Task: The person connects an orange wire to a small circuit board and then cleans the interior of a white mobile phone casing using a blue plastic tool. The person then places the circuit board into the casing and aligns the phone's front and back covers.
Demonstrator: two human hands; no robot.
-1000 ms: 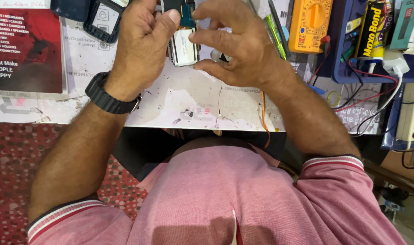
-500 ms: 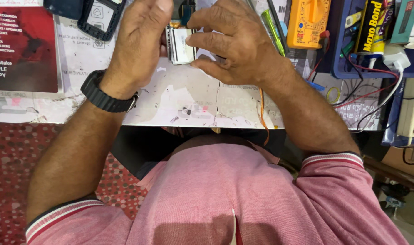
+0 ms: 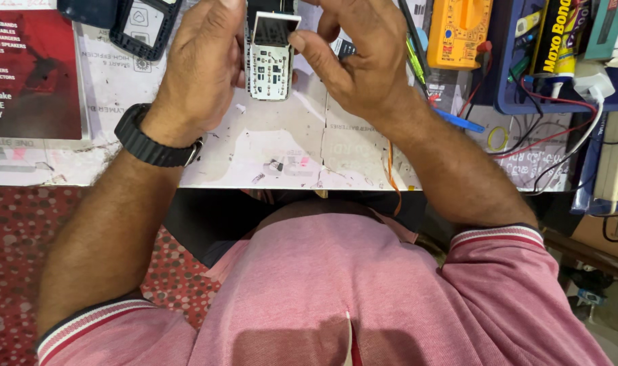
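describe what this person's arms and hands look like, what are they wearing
Both hands, left hand and right hand, are bare, no gloves or rings visible. A chunky black wristwatch circles the left wrist. Short pink sleeves end in cuffs with dark and white stripes.

Far right we see a yellow handheld multimeter (image 3: 459, 30) beside a blue plastic tray (image 3: 519, 102). Red and black wires (image 3: 560, 129) trail nearby. Far left lies a dark phone casing (image 3: 146, 26) beside a red printed poster (image 3: 27, 74).
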